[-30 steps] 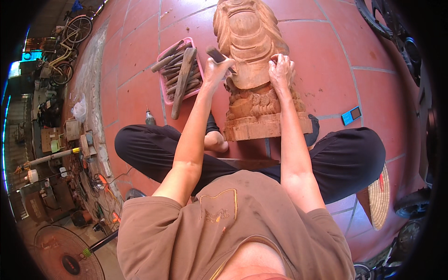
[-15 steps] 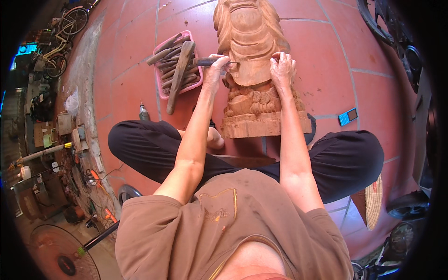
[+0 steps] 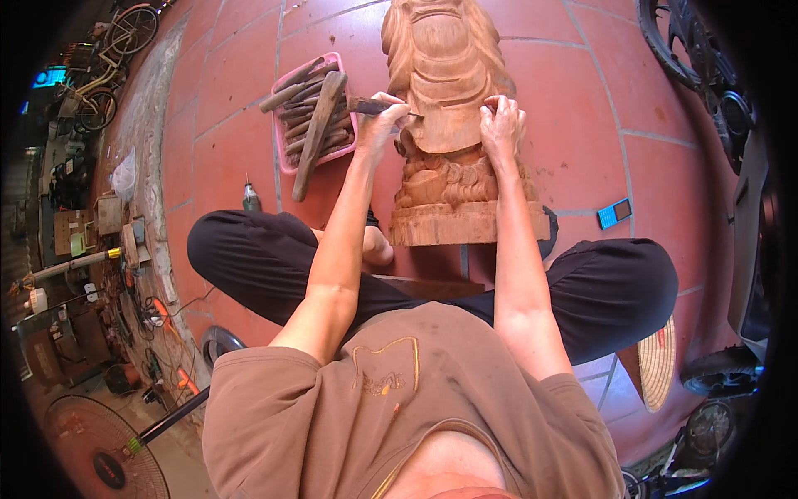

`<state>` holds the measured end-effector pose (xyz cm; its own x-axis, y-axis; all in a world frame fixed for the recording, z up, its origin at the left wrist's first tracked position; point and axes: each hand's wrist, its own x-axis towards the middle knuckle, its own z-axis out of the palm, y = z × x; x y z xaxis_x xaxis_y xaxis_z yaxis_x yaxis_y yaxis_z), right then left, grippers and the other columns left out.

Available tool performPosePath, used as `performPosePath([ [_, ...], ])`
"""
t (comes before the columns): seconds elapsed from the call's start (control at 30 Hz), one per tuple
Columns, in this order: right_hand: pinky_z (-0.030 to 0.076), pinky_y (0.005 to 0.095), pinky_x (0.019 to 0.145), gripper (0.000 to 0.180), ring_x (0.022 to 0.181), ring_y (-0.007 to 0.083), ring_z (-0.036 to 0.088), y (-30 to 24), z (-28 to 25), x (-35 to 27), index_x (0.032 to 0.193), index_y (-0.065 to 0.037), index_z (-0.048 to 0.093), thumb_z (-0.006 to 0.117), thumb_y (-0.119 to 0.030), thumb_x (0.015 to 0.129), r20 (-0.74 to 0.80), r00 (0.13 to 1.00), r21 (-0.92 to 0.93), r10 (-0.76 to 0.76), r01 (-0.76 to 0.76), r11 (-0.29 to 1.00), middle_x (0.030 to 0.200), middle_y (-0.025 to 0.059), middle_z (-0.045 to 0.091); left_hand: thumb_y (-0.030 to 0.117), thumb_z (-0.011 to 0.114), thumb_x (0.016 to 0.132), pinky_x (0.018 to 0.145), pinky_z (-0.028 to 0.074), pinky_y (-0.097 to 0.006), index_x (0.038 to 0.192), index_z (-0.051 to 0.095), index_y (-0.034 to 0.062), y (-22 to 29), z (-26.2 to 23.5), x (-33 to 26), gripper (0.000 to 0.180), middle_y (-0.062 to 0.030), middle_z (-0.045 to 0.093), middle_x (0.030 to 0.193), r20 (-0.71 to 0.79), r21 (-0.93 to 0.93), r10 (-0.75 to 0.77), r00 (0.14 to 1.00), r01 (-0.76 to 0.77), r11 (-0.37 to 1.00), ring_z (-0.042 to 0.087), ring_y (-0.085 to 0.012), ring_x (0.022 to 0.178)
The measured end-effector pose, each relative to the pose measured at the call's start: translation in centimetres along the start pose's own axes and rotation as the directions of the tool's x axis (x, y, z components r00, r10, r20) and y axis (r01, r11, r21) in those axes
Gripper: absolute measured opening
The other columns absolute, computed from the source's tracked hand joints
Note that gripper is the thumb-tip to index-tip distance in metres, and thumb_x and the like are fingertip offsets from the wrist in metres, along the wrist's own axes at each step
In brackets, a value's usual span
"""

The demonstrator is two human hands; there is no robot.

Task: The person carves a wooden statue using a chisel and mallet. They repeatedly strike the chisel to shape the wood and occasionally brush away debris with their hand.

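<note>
Fan: a floor fan [image 3: 91,441] stood at the lower left, beside a cluttered strip of cables and tools along the wall.
Bottle: a small green bottle [image 3: 251,197] stood upright on the red tiled floor [image 3: 224,91], just left of the person's knee.
Tray: a pink tray [image 3: 320,112] lay on the tiles left of the carving; it held a heap of wooden-handled chisels, and a long wooden mallet [image 3: 318,133] lay slantwise across them, its handle overhanging the near rim.
Left hand: the left hand [image 3: 382,121] was closed around a chisel [image 3: 378,106], fingers wrapped on the handle.
Chisel axis: the chisel lay roughly level, handle to the left toward the tray, blade pointing right; its tip seemed to touch the carving's left flank, though the contact was too small to be sure.
Carving: the wooden statue [image 3: 445,108] stood upright on its own base between the person's crossed legs, directly right of the chisel tip.
Right hand: the right hand [image 3: 501,125] rested on the statue's right side, fingers curled against the wood, holding no tool.
Nearer hand: the left hand lay closer to the tray, the right to the statue's far side.
Phone: a blue phone [image 3: 614,213] lay flat on the tiles right of the base.
Hat: a woven hat [image 3: 657,362] lay by the right knee.
</note>
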<state>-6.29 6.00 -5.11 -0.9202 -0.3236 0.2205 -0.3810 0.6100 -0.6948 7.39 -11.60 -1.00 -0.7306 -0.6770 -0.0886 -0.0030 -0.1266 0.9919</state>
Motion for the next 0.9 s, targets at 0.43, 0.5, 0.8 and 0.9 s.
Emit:
performPosePath([
  [0.43,0.041,0.0472,0.093,0.016,0.109,0.0306,0.054,-0.1,-0.2,0.0,0.100,-0.015,0.063,0.066,-0.020,0.085,-0.012,1.000,-0.001,0.004,-0.004,1.000,0.108,0.0066,0.061,0.005,0.069,0.077,0.052,0.045,-0.027,0.079,0.058,0.0047,0.2,-0.9,1.0,0.011,-0.0053,0.060,0.065,0.109,-0.126,-0.100,0.989,0.113,0.985,0.056,-0.0129,0.055],
  [0.5,0.041,0.0472,0.093,0.016,0.109,0.0305,0.054,0.3,0.0,0.1,0.100,-0.015,0.063,0.066,-0.020,0.085,-0.018,1.000,0.002,-0.008,0.008,1.000,0.108,0.0064,0.061,0.006,0.069,0.077,0.054,0.045,-0.027,0.080,0.058,0.0044,-0.4,-0.3,0.7,0.012,-0.0054,0.061,0.066,0.115,-0.121,-0.059,0.992,0.073,0.990,0.056,-0.0130,0.057],
  [0.8,0.041,0.0466,0.094,0.016,0.108,0.0303,0.054,0.6,0.1,0.2,0.100,-0.014,0.064,0.066,-0.020,0.085,-0.023,1.000,-0.014,-0.011,0.011,1.000,0.107,0.0069,0.062,0.004,0.070,0.076,0.050,0.044,-0.025,0.078,0.061,0.0050,1.9,-0.9,0.3,0.009,-0.0047,0.062,0.067,0.223,0.119,-0.121,0.967,0.096,0.988,0.057,-0.0110,0.057],
  [0.9,0.041,0.0465,0.094,0.016,0.107,0.0304,0.054,-0.1,-0.2,-0.1,0.100,-0.014,0.064,0.066,-0.019,0.085,-0.014,1.000,-0.011,0.003,-0.003,1.000,0.107,0.0072,0.062,0.003,0.069,0.076,0.050,0.045,-0.026,0.078,0.061,0.0042,1.6,-1.1,0.5,0.009,-0.0056,0.062,0.066,0.179,0.025,-0.107,0.978,0.105,0.994,0.057,-0.0118,0.056],
])
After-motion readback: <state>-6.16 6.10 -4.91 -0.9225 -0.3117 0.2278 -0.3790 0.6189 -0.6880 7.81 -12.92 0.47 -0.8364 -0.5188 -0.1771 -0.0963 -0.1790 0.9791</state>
